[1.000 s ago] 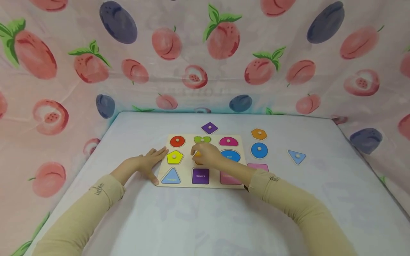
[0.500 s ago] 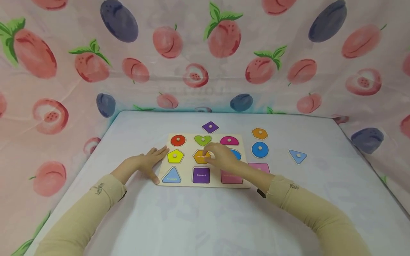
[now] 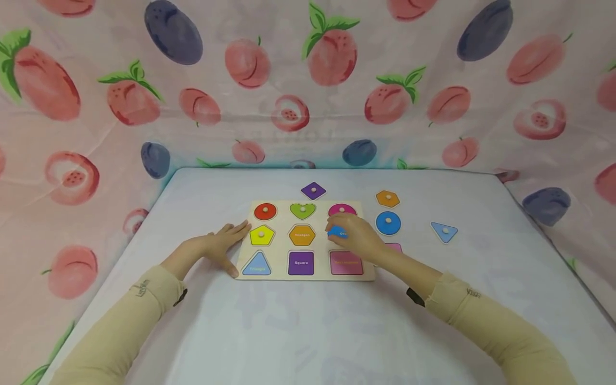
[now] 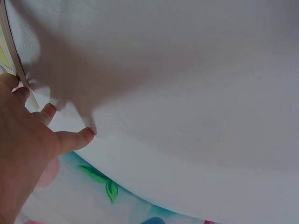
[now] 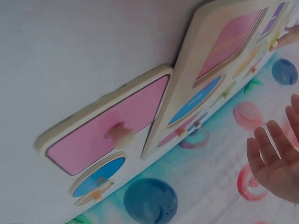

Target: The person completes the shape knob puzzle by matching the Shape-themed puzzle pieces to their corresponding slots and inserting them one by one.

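A wooden shape puzzle board (image 3: pixel 279 246) lies on the table. My left hand (image 3: pixel 226 246) rests with spread fingers at its left edge. In the left wrist view the same hand (image 4: pixel 32 140) touches the board's side. My right hand (image 3: pixel 356 235) hovers over the blue oval recess (image 3: pixel 337 232), fingers loosely bent, nothing held. The right wrist view shows that hand (image 5: pixel 275 163) raised above the board. Knobbed pieces fill the red circle (image 3: pixel 265 212), green heart (image 3: pixel 302 210), yellow pentagon (image 3: pixel 261 235) and magenta semicircle (image 3: pixel 337 208). Bare recesses include the orange hexagon (image 3: pixel 301 235) and purple square (image 3: pixel 301 263).
Loose knobbed pieces lie around the board: a purple one (image 3: pixel 313 191) behind it, an orange hexagon (image 3: pixel 387 199), a blue round one (image 3: pixel 387 223) and a light-blue triangle (image 3: pixel 444 232) to the right. A pink rectangle (image 5: pixel 103 133) lies against the board's right side.
My right hand has moved right across the board, from the orange hexagon recess to the blue oval recess. The left hand has stayed at the left edge.
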### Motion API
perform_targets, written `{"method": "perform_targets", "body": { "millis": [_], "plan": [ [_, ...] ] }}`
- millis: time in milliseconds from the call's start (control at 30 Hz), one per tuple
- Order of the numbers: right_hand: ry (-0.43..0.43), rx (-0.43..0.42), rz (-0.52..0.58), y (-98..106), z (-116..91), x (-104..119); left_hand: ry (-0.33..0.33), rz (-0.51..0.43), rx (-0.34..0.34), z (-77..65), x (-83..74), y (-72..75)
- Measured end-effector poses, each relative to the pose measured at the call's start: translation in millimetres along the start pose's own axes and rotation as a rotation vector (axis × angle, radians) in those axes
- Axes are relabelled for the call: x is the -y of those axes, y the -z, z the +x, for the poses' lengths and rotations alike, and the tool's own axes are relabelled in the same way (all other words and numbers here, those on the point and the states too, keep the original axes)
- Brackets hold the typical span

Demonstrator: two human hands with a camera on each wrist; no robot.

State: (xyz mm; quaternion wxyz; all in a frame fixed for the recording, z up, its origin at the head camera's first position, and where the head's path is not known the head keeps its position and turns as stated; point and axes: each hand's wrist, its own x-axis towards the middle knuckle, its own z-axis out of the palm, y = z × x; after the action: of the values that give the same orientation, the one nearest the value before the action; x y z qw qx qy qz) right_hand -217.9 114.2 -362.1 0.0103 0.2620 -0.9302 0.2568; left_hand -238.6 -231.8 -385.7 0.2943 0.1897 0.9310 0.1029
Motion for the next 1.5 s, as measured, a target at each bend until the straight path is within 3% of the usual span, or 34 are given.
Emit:
{"method": "perform_targets", "body": {
  "millis": [400, 633, 900, 1233, 1500],
  "plan": [
    [-0.117, -0.086, 0.128, 27, -16, -35, -0.026, -0.043, -0.007, -9.0, -0.5, 1.4],
    [-0.166, -0.145, 0.113, 41, -19, -58, -0.036, -0.055, -0.009, -13.3, -1.9, -0.1],
    [-0.238, -0.156, 0.118, 44, -14, -91, -0.019, -0.036, -0.007, -10.6, -2.7, -0.7],
    [-0.235, -0.231, 0.096, 49, 1, -132, -0.017, -0.037, -0.001, -8.7, -6.7, -0.1],
    [-0.252, -0.158, 0.123, 56, 17, -157, -0.003, -0.054, 0.002, -9.0, -8.1, -0.6]
  ]
}}
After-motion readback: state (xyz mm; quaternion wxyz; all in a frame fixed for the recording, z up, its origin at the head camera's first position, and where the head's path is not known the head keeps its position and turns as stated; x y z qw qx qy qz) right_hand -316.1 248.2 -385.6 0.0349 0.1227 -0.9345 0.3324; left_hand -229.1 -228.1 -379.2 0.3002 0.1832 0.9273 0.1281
